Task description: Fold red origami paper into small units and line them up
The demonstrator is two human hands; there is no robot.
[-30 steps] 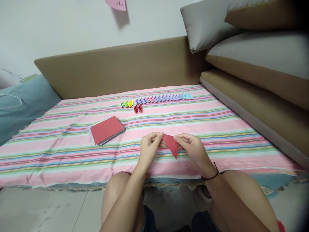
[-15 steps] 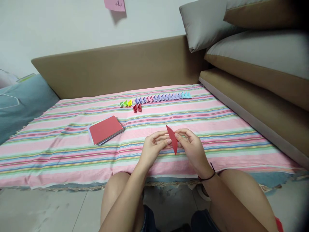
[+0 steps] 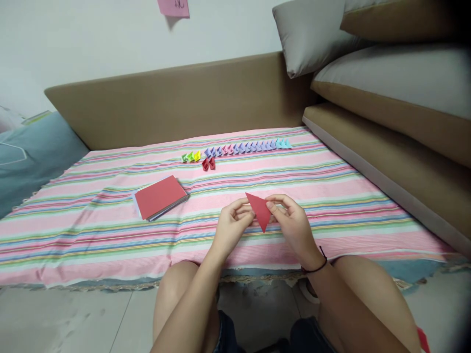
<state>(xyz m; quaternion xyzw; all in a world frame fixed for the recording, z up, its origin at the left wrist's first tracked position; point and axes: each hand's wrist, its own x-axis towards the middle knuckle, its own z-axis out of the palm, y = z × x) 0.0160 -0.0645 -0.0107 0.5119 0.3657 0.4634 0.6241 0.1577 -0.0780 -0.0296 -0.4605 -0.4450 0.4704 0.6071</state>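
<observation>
A red paper triangle [image 3: 259, 210] is pinched between both hands above the striped cloth [image 3: 110, 230]. My left hand [image 3: 231, 228] grips its left side with thumb and fingers closed. My right hand [image 3: 290, 220] pinches its right edge; a black band circles that wrist. A stack of coloured paper sheets [image 3: 159, 197] with a red one on top lies to the left on the cloth. Farther back, a row of small folded paper pieces [image 3: 241, 147] in green, yellow, purple, pink and blue runs across, with two red folded pieces [image 3: 208, 163] just in front of it.
The cloth covers a low sofa seat with a tan backrest [image 3: 184, 98]. Grey and tan cushions [image 3: 386, 93] are piled at the right, and a blue-grey pillow [image 3: 33, 152] lies at the left. A pink note [image 3: 173, 7] hangs on the wall. My bare knees are below, over a tiled floor.
The red triangle was turned edge-on half a second ago and now faces me flat again. Both hands have risen slightly and drawn closer together.
</observation>
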